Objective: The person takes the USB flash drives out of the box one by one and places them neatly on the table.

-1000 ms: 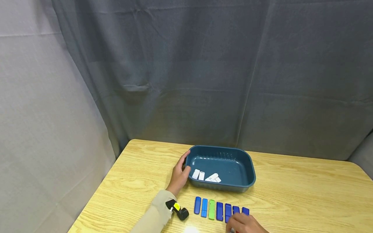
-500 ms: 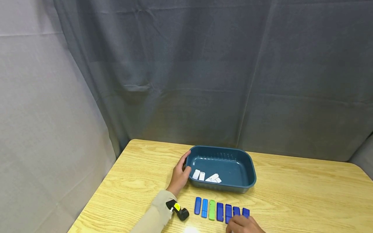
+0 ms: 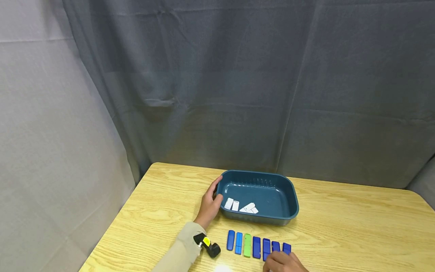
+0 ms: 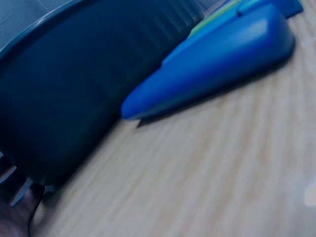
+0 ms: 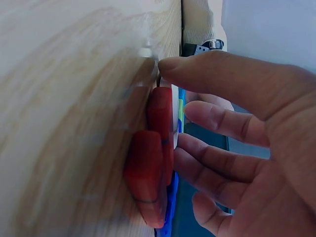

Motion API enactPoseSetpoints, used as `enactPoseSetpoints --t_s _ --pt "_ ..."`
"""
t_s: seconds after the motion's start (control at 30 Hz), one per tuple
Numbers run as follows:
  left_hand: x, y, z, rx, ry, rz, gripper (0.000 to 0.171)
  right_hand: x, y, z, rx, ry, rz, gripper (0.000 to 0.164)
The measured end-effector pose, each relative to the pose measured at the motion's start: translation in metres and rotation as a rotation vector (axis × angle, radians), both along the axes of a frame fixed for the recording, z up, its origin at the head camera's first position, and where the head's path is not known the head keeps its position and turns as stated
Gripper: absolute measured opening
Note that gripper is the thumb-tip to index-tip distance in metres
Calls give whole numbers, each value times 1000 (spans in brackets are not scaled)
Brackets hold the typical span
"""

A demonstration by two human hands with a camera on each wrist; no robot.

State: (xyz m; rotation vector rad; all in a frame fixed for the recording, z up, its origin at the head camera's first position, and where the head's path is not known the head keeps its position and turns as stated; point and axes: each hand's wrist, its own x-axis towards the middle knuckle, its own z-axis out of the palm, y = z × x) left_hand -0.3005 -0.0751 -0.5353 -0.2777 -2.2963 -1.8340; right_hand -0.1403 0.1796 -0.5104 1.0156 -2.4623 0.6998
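Note:
My left hand (image 3: 208, 207) grips the left end of a dark teal plastic bin (image 3: 259, 218), thumb over the rim. Several white USB sticks (image 3: 249, 206) lie inside at its front left. In front of the bin runs a row: a blue stick (image 3: 230, 240), a lighter blue one (image 3: 238, 243), a green one (image 3: 247, 245) and several dark blue ones (image 3: 256, 247). My right hand (image 3: 284, 262) is at the row's near right, fingers curled down. In the right wrist view, its thumb and fingers pinch a white stick (image 5: 175, 106), beside two red ones (image 5: 145, 173).
The wooden table (image 3: 346, 226) extends to both sides. A grey curtain (image 3: 217, 94) hangs behind it, and a pale cloth (image 3: 61, 132) on the left. A wrist camera (image 3: 207, 243) on the left sleeve sits close to the row's left end.
The right hand has shifted very slightly, and the red and white bits seen under it a second ago are now hidden in the head view. The left hand stays on the bin.

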Motion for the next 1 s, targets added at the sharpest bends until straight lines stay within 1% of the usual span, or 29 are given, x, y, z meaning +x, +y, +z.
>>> enactPoseSetpoints --t_s 0.1,0.37,0.63,0.77,0.83,0.9,1.0 --pt "-1 0 0 2 0 -2 63 2 -1 0 -3 -22 -22 34" --pt "-1 0 -1 -4 9 0 63 4 -2 -1 -11 -28 -40 36" --pt "-1 0 -1 -2 4 -3 63 5 -2 2 -7 -52 -39 31" --pt "0 0 1 -5 -8 -5 62 4 -2 4 -4 -56 -22 27" --pt "2 1 5 -8 -15 -8 62 4 -1 5 2 -71 -12 25" --pt "7 1 14 -7 -18 -12 61 2 0 5 4 -79 3 24" --pt "16 2 28 -8 -19 -15 60 0 1 4 -10 -56 34 27"
